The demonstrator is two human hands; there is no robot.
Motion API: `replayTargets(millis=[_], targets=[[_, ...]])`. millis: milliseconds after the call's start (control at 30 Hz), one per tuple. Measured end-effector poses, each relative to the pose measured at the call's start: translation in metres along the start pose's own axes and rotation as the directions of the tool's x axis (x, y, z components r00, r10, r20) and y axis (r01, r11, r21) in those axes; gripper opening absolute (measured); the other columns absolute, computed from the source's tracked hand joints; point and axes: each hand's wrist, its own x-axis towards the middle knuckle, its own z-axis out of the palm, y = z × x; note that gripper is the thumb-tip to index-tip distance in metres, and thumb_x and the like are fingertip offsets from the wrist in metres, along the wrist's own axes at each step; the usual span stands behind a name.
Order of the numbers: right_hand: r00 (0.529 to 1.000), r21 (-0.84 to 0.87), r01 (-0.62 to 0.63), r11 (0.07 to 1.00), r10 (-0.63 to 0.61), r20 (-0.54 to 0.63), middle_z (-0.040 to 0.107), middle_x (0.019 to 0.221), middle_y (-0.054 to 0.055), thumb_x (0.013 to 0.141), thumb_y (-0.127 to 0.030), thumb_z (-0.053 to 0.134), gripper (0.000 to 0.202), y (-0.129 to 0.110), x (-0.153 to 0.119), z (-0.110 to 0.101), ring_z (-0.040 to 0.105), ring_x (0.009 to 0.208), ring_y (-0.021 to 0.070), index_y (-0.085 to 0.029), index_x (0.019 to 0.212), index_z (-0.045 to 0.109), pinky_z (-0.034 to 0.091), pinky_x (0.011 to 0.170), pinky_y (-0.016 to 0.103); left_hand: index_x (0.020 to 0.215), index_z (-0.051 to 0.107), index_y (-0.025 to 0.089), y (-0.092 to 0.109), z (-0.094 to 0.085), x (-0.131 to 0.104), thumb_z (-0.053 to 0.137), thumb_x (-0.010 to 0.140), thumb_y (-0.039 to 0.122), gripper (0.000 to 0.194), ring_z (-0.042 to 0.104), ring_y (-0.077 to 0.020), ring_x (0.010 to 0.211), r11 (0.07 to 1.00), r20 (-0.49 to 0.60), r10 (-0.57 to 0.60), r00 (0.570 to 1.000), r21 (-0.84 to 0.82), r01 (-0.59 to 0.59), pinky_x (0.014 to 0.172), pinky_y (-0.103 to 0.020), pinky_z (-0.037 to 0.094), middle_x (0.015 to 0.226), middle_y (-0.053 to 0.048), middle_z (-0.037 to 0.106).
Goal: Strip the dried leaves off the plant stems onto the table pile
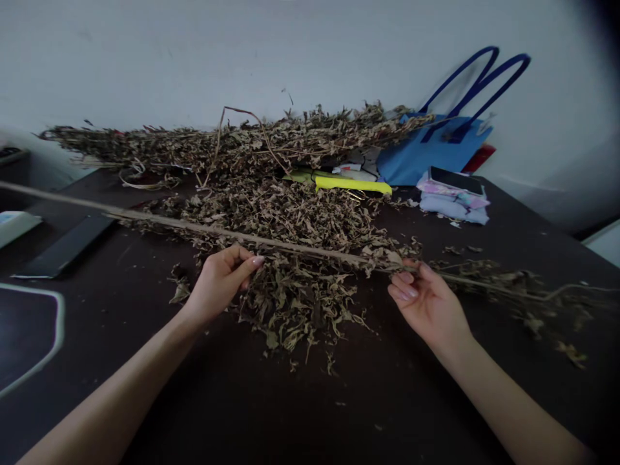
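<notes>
A long dried plant stem (pixel 213 228) slants across the view from the far left to the right, bare along its left stretch and leafy on the right. My right hand (pixel 431 303) is closed on it, fingertips pinching near some withered leaves. Just below the stem, my left hand (pixel 220 278) is closed, thumb against curled fingers; whatever they may hold is hidden. Beneath and between both hands spreads a loose pile of dried leaves (pixel 300 303) on the dark table (pixel 271 413).
Along the wall lies a thick bundle of dried stalks (pixel 290 139). A blue bag (pixel 426 155) leans at the back right, near a phone (pixel 455 179) on a soft packet (pixel 454 205). A yellow-handled tool (pixel 353 185) lies behind the leaves; a black flat object (pixel 68 247) lies left.
</notes>
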Motion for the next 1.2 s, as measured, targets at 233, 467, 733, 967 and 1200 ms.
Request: replayTargets(millis=[233, 467, 733, 967, 1200], targets=[[0.999, -0.055, 0.037, 0.998, -0.036, 0.03, 0.048, 0.063, -0.001, 0.08, -0.026, 0.056, 0.013, -0.001, -0.001, 0.002, 0.042, 0.054, 0.007, -0.017, 0.084, 0.064, 0.04, 0.048, 0.019, 0.106, 0.063, 0.019, 0.014, 0.006, -0.01, 0.065, 0.076, 0.033, 0.034, 0.049, -0.0071, 0.052, 0.993, 0.149, 0.028, 0.988, -0.114, -0.011, 0.048, -0.021, 0.042, 0.101, -0.007, 0.067], [0.977, -0.182, -0.004, 0.983, 0.043, 0.209, 0.052, 0.066, -0.001, 0.083, -0.034, 0.056, 0.013, 0.012, -0.017, 0.008, 0.046, 0.056, 0.0093, -0.024, 0.083, 0.064, 0.042, 0.053, 0.025, 0.106, 0.064, 0.018, 0.015, 0.019, -0.021, 0.064, 0.079, 0.031, 0.03, 0.039, -0.0028, 0.048, 0.881, 0.278, -0.068, 0.958, -0.434, 0.188, 0.045, -0.016, 0.034, 0.09, -0.006, 0.068], [0.921, -0.282, -0.031, 0.959, 0.137, 0.364, 0.057, 0.073, 0.0, 0.084, -0.04, 0.055, 0.026, 0.019, -0.025, 0.007, 0.053, 0.062, 0.0123, -0.029, 0.108, 0.058, 0.044, 0.058, 0.028, 0.088, 0.068, 0.013, 0.008, 0.028, -0.021, 0.061, 0.083, 0.026, 0.016, 0.04, -0.0016, 0.05, 0.627, 0.327, -0.08, 0.942, -0.718, 0.303, 0.047, -0.012, 0.035, 0.076, -0.003, 0.065], [0.96, -0.239, -0.036, 0.97, 0.099, 0.261, 0.047, 0.071, -0.002, 0.08, -0.035, 0.059, 0.029, 0.014, -0.02, 0.011, 0.04, 0.054, 0.0087, -0.027, 0.108, 0.058, 0.038, 0.051, 0.024, 0.088, 0.068, 0.009, -0.002, 0.007, 0.002, 0.066, 0.079, 0.022, 0.016, 0.044, -0.0031, 0.054, 0.634, 0.237, -0.061, 0.97, -0.741, 0.221, 0.052, -0.012, 0.041, 0.075, -0.004, 0.063], [0.986, -0.165, -0.062, 0.984, 0.085, 0.141, 0.042, 0.068, -0.002, 0.084, -0.037, 0.053, 0.02, 0.01, -0.015, 0.01, 0.035, 0.053, 0.0077, -0.023, 0.094, 0.064, 0.038, 0.049, 0.022, 0.086, 0.067, 0.012, -0.006, -0.006, 0.009, 0.066, 0.079, 0.022, 0.013, 0.047, -0.0052, 0.056, 0.681, 0.245, -0.057, 0.968, -0.699, 0.217, 0.053, -0.015, 0.043, 0.076, -0.004, 0.063]])
